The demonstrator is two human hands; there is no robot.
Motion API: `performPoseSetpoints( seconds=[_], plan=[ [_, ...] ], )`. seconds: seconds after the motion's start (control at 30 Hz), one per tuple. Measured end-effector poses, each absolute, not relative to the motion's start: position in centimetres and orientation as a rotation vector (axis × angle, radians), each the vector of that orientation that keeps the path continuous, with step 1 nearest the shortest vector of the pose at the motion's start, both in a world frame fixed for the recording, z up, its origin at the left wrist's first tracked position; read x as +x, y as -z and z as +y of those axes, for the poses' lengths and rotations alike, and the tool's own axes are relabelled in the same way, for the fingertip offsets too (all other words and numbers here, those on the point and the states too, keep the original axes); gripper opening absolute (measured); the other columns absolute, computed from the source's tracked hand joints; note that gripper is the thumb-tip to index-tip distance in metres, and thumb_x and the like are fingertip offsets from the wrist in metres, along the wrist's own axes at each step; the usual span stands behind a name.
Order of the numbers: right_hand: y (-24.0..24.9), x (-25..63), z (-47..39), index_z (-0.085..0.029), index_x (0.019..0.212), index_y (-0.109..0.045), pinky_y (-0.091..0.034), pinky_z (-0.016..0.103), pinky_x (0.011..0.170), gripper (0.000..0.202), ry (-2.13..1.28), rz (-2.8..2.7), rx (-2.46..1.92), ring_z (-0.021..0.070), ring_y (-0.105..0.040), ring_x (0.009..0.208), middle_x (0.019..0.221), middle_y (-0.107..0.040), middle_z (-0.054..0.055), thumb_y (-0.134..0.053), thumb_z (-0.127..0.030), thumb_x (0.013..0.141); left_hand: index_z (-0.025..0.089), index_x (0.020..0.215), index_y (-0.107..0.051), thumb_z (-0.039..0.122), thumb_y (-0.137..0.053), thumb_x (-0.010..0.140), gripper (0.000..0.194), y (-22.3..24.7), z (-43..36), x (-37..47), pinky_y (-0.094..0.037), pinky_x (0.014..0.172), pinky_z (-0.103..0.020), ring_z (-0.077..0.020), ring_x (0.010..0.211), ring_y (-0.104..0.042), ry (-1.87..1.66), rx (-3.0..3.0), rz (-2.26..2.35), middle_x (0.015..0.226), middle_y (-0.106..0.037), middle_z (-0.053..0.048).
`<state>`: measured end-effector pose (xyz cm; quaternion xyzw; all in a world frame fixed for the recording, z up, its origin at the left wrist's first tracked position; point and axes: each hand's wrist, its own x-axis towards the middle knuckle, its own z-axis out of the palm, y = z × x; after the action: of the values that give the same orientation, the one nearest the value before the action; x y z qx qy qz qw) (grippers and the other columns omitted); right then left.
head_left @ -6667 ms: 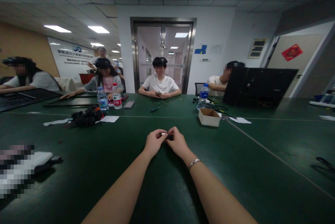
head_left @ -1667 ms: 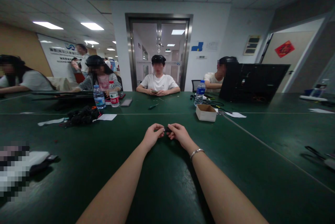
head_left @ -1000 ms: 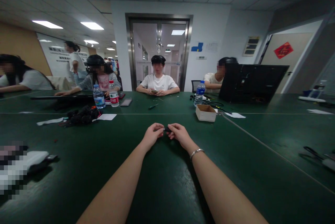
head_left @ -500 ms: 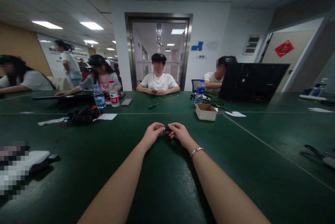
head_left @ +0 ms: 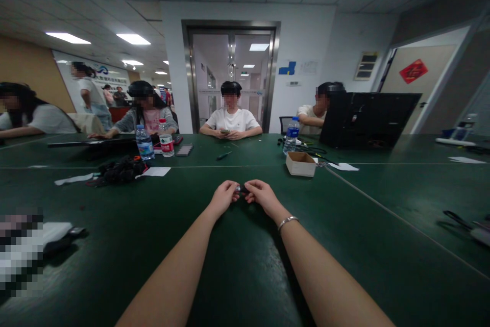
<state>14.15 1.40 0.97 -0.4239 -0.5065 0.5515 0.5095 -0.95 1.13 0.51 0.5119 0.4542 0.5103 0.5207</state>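
A small dark object with a silvery end point(head_left: 242, 189) is between my two hands, above the green table point(head_left: 245, 255). My left hand point(head_left: 225, 197) pinches its silvery end from the left. On the other side, my right hand point(head_left: 262, 196) has its fingers closed on the black part; a metal bracelet circles that wrist. The fingertips hide much of the object, so its exact kind cannot be made out.
An open white box point(head_left: 301, 165) and a water bottle point(head_left: 292, 135) stand ahead on the right. Black cables point(head_left: 121, 169), paper and two bottles lie or stand ahead left. A screwdriver point(head_left: 224, 155) lies farther off. Several people sit around; a large monitor point(head_left: 371, 120) is at right.
Both hands keep their hold on the small object with hardly any movement. At the far left, the standing person has shifted slightly to the left.
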Motion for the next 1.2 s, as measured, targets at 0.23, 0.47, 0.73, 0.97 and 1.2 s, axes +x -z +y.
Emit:
performPoseSetpoints(
  seconds=[0.23,0.47,0.73,0.97,1.2],
  plan=[
    [-0.9,14.2,1.5,-0.014,0.082,-0.058,-0.048,0.016,0.043,0.013,-1.343,-1.223,-1.01,0.008,-0.059,0.047,0.059,-0.063,0.0,-0.067,-0.02,0.075,0.016,0.093,-0.061,0.007,-0.066,0.064,0.03,-0.2,1.0,-1.6,-0.048,0.076,-0.024,-0.0139,0.088,-0.059,-1.351,1.227,0.967,0.094,-0.061,-0.007],
    [-0.7,14.2,1.6,-0.013,0.082,-0.058,-0.048,0.016,0.043,0.016,-1.326,-1.228,-1.008,0.0077,-0.059,0.047,0.062,-0.063,0.0,-0.069,-0.02,0.073,0.015,0.08,-0.056,0.031,-0.065,0.074,0.02,-0.9,0.7,-0.8,-0.049,0.06,-0.025,-0.0105,0.062,-0.058,-1.249,1.123,1.098,0.077,-0.059,-0.003],
    [-0.5,14.3,1.8,-0.014,0.083,-0.06,-0.049,0.016,0.044,0.018,-1.327,-1.25,-1.019,0.008,-0.059,0.049,0.06,-0.062,-0.001,-0.071,-0.022,0.071,0.016,0.078,-0.06,0.024,-0.07,0.064,0.02,-1.2,0.0,-1.5,-0.046,0.082,-0.031,-0.0148,0.081,-0.059,-1.281,1.423,1.047,0.085,-0.061,-0.003],
    [-0.6,14.4,1.8,-0.015,0.084,-0.06,-0.049,0.017,0.045,0.017,-1.339,-1.249,-1.024,0.0087,-0.059,0.051,0.061,-0.062,0.0,-0.069,-0.024,0.073,0.016,0.084,-0.06,0.015,-0.069,0.059,0.026,-1.0,0.0,-1.7,-0.044,0.086,-0.033,-0.0159,0.086,-0.059,-1.279,1.371,0.949,0.092,-0.062,-0.004],
    [-0.8,14.8,1.4,-0.015,0.089,-0.06,-0.048,0.022,0.056,0.031,-1.413,-1.379,-0.947,0.0088,-0.059,0.057,0.069,-0.063,0.0,-0.075,-0.025,0.064,0.015,0.091,-0.062,0.027,-0.072,0.061,0.034,-0.7,0.5,-1.8,-0.044,0.08,-0.029,-0.0163,0.087,-0.059,-1.323,1.302,0.933,0.093,-0.063,-0.008]
  ],
)
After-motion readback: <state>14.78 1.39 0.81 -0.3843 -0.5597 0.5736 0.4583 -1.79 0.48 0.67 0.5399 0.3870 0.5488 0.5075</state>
